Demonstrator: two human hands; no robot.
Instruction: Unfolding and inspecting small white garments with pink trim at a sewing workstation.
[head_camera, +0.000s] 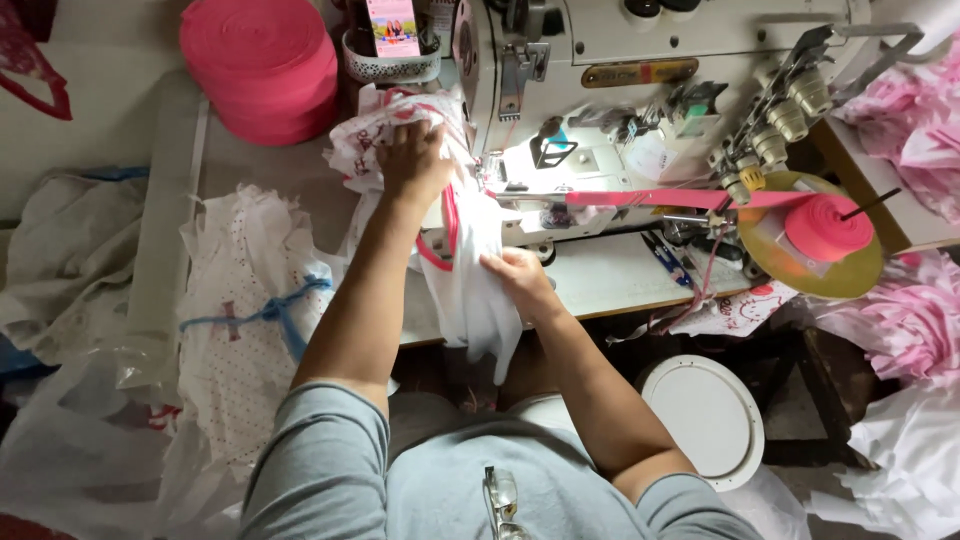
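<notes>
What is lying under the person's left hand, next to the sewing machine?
Under the left hand lies bunched white fabric with pink trim and print, beside the sewing machine. The hand and the cloth cover whatever lies below them.
</notes>
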